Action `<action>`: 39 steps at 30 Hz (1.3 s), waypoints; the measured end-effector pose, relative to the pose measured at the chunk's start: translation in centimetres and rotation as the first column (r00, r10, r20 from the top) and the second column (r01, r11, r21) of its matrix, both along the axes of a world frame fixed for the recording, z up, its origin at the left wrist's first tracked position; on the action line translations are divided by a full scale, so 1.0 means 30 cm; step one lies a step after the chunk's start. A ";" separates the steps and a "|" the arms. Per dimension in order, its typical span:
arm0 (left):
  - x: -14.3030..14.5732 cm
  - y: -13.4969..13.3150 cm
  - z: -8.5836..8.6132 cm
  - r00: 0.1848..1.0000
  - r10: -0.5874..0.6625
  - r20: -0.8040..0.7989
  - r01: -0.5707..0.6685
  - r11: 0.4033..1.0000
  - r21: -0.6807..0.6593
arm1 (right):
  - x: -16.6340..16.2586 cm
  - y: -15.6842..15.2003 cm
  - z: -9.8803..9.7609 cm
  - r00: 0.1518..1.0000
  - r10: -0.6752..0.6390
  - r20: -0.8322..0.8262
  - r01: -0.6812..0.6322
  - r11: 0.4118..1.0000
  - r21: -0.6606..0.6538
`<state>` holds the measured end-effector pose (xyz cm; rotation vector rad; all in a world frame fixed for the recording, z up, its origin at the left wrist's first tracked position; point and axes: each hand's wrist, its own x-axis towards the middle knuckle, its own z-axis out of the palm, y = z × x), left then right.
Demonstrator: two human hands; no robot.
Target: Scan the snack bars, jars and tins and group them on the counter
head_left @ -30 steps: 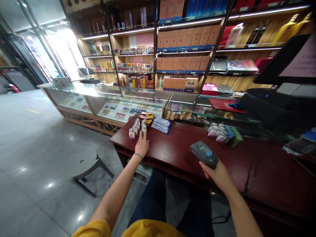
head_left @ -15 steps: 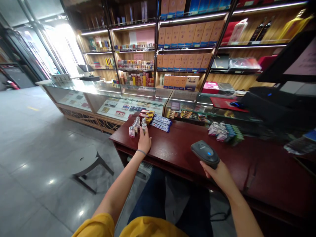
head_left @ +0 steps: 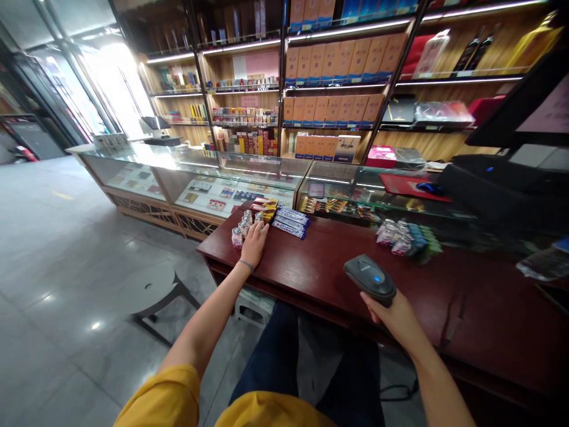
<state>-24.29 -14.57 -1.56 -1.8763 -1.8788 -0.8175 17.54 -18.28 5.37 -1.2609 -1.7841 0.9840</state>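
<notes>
Small clear glass jars (head_left: pixel 239 232) clustered at near-left corner of glossy dark red wooden counter (head_left: pixel 320 267), close to its edge, our left hand (head_left: pixel 254 242) against them, fingers extended, grip we cannot tell, our right hand (head_left: pixel 397 317) clenched round rounded dark grey plastic scanner (head_left: pixel 370 277), bare counter between, flat blue wrapped bars (head_left: pixel 290 223) just behind.

Blown-out daylight floods through the tall glass entrance (head_left: pixel 111 89) at left. White LED strips (head_left: pixel 342 42) light the wooden shelves (head_left: pixel 427 151). Glare spots dot the glossy grey floor (head_left: pixel 53 249); edges bend.
</notes>
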 end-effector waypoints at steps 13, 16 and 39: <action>-0.025 0.076 0.024 0.999 0.019 0.026 -0.018 0.999 -0.045 | 0.000 0.009 -0.010 1.000 -0.005 0.015 0.005 1.000 0.011; -0.029 0.087 0.017 0.999 0.020 0.030 -0.019 0.999 -0.033 | 0.005 0.009 -0.007 1.000 -0.017 0.022 0.017 1.000 0.005; 0.146 0.096 0.042 0.981 -0.188 0.041 0.184 0.978 0.098 | 0.124 0.013 -0.016 0.986 -0.117 -0.122 0.119 0.993 0.017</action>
